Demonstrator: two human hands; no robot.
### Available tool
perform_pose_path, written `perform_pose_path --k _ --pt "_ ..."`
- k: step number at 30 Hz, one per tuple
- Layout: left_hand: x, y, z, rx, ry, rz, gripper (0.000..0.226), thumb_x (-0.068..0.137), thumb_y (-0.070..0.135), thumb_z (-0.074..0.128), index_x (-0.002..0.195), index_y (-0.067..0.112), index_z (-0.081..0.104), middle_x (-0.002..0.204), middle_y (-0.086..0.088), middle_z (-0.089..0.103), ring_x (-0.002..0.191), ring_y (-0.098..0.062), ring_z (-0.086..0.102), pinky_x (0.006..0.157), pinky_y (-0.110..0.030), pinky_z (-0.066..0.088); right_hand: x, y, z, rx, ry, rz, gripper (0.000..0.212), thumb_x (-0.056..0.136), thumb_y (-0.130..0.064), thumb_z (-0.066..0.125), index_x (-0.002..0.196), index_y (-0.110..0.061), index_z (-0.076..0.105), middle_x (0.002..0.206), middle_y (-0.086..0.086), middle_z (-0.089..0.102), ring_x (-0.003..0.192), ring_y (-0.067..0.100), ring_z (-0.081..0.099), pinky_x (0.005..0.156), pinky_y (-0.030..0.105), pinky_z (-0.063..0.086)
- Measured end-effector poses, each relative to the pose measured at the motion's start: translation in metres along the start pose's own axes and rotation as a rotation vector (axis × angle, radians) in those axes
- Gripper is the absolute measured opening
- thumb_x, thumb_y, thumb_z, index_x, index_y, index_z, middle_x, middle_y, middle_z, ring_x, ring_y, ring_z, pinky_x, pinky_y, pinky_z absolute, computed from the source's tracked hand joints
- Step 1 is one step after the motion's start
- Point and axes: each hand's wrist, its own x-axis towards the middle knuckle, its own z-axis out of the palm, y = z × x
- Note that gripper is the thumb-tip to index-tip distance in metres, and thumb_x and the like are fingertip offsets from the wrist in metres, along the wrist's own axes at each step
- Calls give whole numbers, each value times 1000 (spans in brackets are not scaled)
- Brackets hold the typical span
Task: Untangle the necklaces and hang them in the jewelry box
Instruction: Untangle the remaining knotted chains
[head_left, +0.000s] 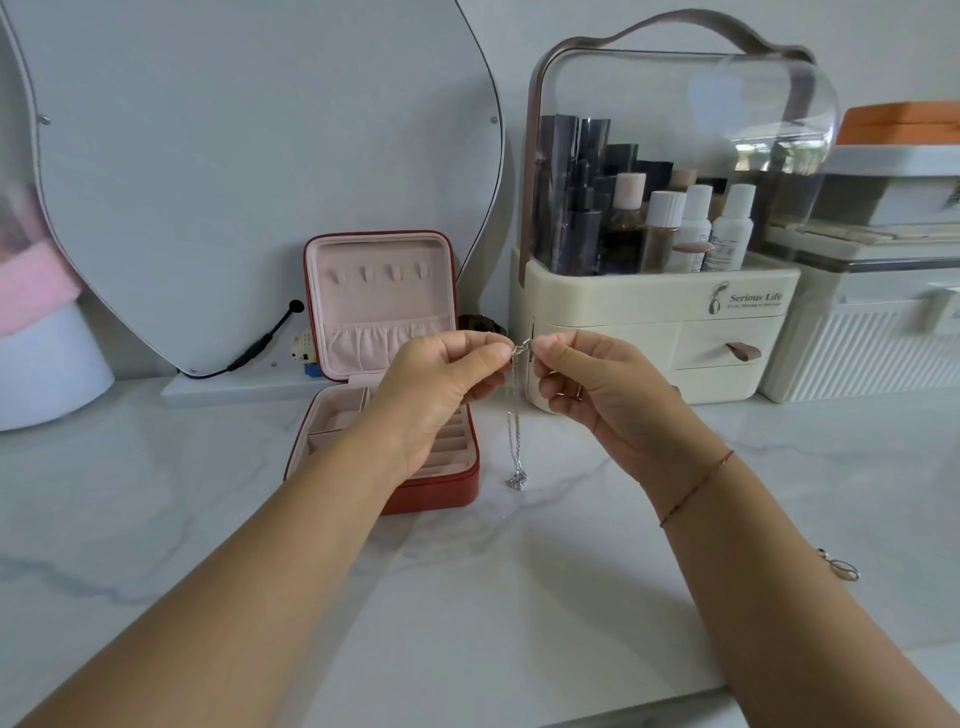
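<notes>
A thin silver necklace (514, 441) hangs between my hands above the marble counter, its pendant dangling just over the surface. My left hand (441, 384) pinches the top of the chain from the left. My right hand (587, 384) pinches it from the right, fingertips almost meeting at the clasp. The red jewelry box (384, 364) stands open behind my left hand. Its pink lid is upright with a row of small hooks, all bare. My left wrist hides part of the box's tray.
A cream cosmetics organizer (660, 322) with bottles stands behind my right hand. Further right are white storage boxes (872, 322). A curved mirror (249, 182) leans on the wall at the left. A second piece of jewelry (839, 564) lies on the counter at the right.
</notes>
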Motion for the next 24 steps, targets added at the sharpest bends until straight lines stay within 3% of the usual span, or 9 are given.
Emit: perform_pose_path --k 6,14,16,19,22,24 --pt "0 -1 1 66 -33 40 13 91 7 58 88 15 69 73 3 66 69 -4 59 72 -17 50 1 1 -1 24 -19 4 12 93 -15 58 84 -9 63 78 1 65 69 8 58 63 19 45" --pt "0 2 -2 115 -78 33 22 93 3 52 95 16 69 68 5 64 63 -5 62 68 -18 50 0 -1 2 74 39 -47 12 93 -6 58 81 -10 59 68 3 63 56 6 53 59 17 44" --pt "0 2 0 107 -106 -18 27 96 2 45 96 15 68 66 3 55 57 -8 56 61 -20 48 -1 -2 1 69 45 -84 11 91 -5 60 82 -10 60 68 3 61 57 8 51 59 18 43" --pt "1 2 1 31 -118 -86 27 98 3 40 99 8 66 64 2 39 48 -6 34 47 -18 31 -1 -3 0 74 43 -141 13 89 1 61 83 -10 60 65 0 59 58 9 48 58 18 41" --pt "1 5 -2 1 -116 -103 22 97 15 48 103 3 66 61 5 32 47 -5 26 45 -17 22 -1 -3 0 64 39 -178 15 88 6 60 88 -9 62 60 -7 60 58 7 51 60 17 43" --pt "0 6 -3 22 -101 -88 16 92 21 58 93 10 69 58 8 30 47 -5 26 45 -16 23 -1 -4 1 52 24 -188 15 88 6 60 89 -9 62 61 -7 60 60 6 52 62 17 45"
